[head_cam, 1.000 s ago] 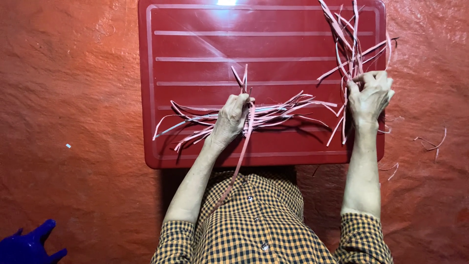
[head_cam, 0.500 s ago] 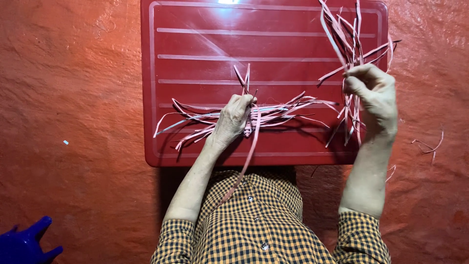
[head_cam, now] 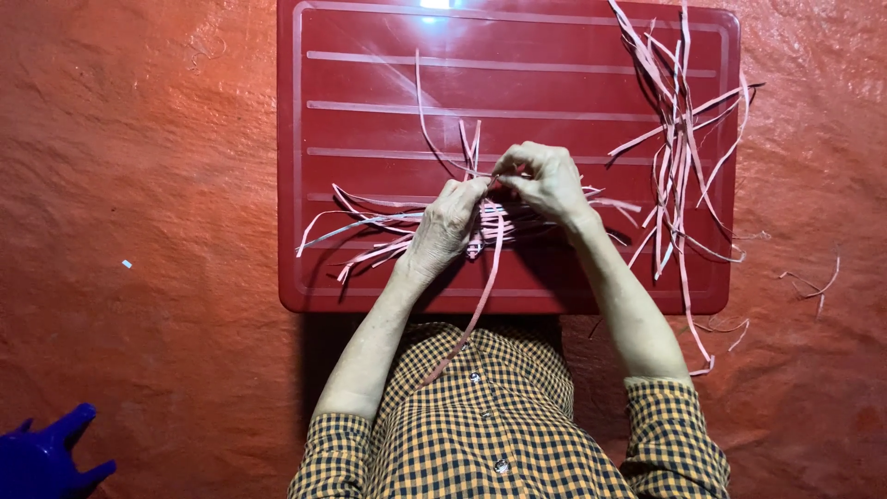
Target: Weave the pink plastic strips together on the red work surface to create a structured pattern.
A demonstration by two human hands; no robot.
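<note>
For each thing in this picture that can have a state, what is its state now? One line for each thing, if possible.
left hand: resting on the woven strips, fingers pinching them.
right hand: closed on a thin strip, fingertips meeting the left hand's.
woven strips: partly interlaced, loose ends fanned out to the left.
loose strip pile: unwoven, tangled, lying at the tray's right edge.
red tray: flat, bottom up, used as work surface.
blue object: lying at the lower left corner, untouched.

head camera looks straight down, close above the red tray (head_cam: 351, 277).
</note>
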